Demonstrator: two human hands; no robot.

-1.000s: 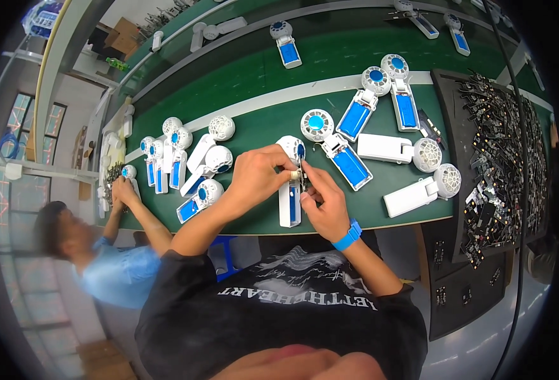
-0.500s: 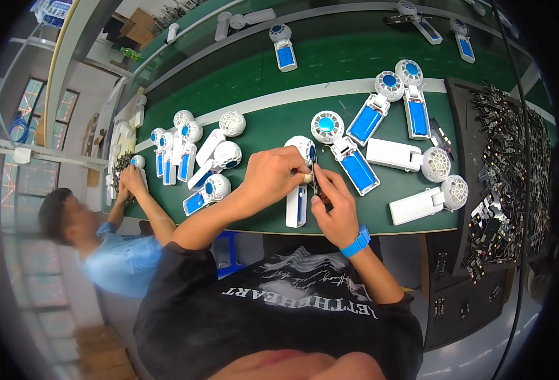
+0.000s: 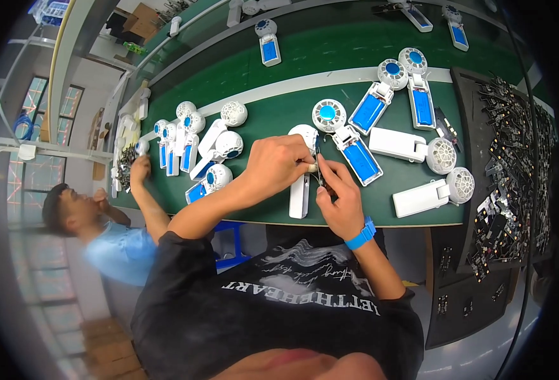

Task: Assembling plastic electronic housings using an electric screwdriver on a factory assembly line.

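A white handheld fan [image 3: 299,197] lies in front of me at the near side of the green bench, its round head up and its handle toward me. Over its neck my left hand [image 3: 278,166] is closed in a pinch, and its fingers cover what lies between their tips. My right hand [image 3: 343,206], with a blue band at the wrist, pinches a thin dark circuit board [image 3: 320,172] against the left fingertips. Thin wires seem to run there, too fine to trace. Just right of the hands lies another fan [image 3: 359,158] with its handle open on a blue inside.
Several white fans [image 3: 213,136] lie to the left, and more fans [image 3: 412,149] to the right. A dark tray [image 3: 460,136] heaped with circuit boards [image 3: 504,183] stands at the right. A co-worker in a blue shirt [image 3: 121,250] sits at the left.
My hands stay together over the fan, with the board shifted slightly between the fingers. The view has moved a little. The co-worker's hands have parted, one now raised near the head.
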